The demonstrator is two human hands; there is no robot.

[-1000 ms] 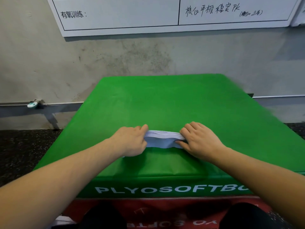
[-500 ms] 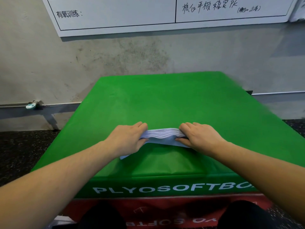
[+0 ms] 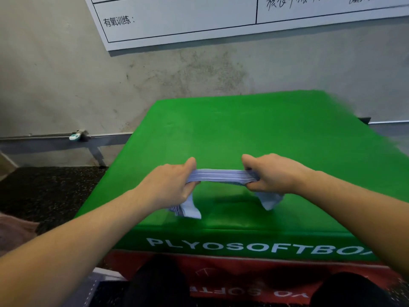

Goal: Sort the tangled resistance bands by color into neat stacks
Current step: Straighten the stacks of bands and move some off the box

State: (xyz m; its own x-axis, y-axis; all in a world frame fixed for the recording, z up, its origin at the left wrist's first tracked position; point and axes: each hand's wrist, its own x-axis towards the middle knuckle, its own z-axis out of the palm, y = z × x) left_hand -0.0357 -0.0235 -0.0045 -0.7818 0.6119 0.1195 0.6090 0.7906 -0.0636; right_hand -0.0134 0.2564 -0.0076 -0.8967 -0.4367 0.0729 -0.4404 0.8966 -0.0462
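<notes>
Nearest the camera, two dark knees sit below a red box (image 3: 232, 275) printed with inverted white lettering. Stacked on it is a green soft plyo box (image 3: 254, 129), its front face lettered "PLYOSOFTBO…", whose flat top serves as the worktop. Over the near-centre of this top, close to the front edge, a bundle of pale blue resistance bands (image 3: 221, 175) is held lifted and stretched level between both hands. The left hand (image 3: 170, 187) has its fingers curled tightly round the bundle's left end, and a loose tail hangs from it down to the worktop. The right hand (image 3: 274, 173) grips the right end likewise, with a second tail drooping beneath it. Beyond the far edge stands a stained grey wall (image 3: 66, 85) bearing a whiteboard (image 3: 199, 16) with handwritten text.
</notes>
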